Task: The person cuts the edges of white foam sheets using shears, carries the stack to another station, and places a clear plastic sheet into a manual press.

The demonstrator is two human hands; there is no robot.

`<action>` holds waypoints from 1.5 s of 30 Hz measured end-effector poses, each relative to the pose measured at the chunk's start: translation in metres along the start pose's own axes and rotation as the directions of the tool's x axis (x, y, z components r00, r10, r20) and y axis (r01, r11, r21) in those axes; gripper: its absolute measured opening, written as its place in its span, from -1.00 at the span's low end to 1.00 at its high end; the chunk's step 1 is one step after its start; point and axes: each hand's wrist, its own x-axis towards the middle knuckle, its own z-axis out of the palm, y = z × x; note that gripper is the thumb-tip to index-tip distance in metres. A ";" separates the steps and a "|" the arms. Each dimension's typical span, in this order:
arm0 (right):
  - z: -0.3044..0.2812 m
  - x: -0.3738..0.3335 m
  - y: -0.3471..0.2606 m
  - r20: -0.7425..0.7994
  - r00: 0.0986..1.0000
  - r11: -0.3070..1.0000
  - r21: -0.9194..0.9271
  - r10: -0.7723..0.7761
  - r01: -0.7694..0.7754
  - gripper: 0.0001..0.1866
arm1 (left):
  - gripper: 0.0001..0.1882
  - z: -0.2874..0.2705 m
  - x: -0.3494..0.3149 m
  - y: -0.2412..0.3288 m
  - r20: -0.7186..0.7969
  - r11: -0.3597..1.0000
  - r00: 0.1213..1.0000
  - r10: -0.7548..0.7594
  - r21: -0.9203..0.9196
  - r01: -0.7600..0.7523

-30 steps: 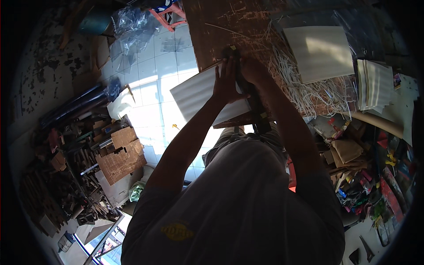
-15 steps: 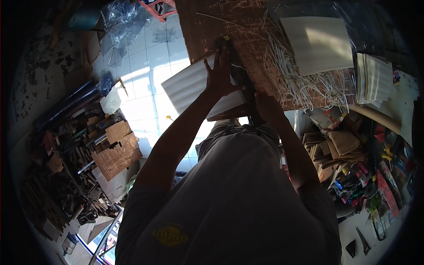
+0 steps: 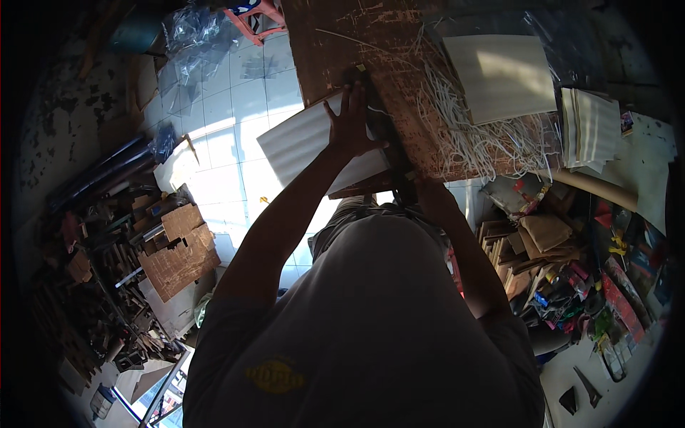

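Note:
My left hand (image 3: 349,127) lies with fingers spread on a white foam-like sheet (image 3: 294,141), its fingertips at the edge of a long dark straight bar (image 3: 389,140). The bar lies slantwise along the sheet's right side, on a worn brown board (image 3: 330,50). My right hand (image 3: 434,198) is closed at the bar's near end, by the board's front edge. What it holds is hidden in shadow.
Thin white offcut strips (image 3: 492,146) lie tangled right of the bar. Beyond them rests a larger white sheet (image 3: 499,78), with upright white sheets (image 3: 591,128) beside it. Cardboard scraps (image 3: 178,253) crowd the left floor; brown folded pieces (image 3: 546,232) lie right.
My right hand has drawn back toward my body, near the bar's end. My left hand keeps its place on the sheet. The whole view has shifted slightly.

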 end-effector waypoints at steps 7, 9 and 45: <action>-0.072 0.098 -0.031 -0.232 0.971 0.996 0.057 -0.047 0.062 -0.51 | 0.55 0.008 -0.004 -0.003 -0.022 1.000 1.000 -0.007 -0.024 0.007; -0.087 0.140 -0.049 -0.220 0.961 0.947 0.306 0.170 -0.098 -0.46 | 0.55 0.006 -0.001 0.000 -0.021 0.999 1.000 0.012 -0.044 -0.013; -0.094 0.140 -0.039 -0.150 0.988 0.997 0.076 0.032 -0.021 -0.48 | 0.51 0.003 -0.005 -0.003 -0.019 0.999 1.000 0.009 -0.047 -0.009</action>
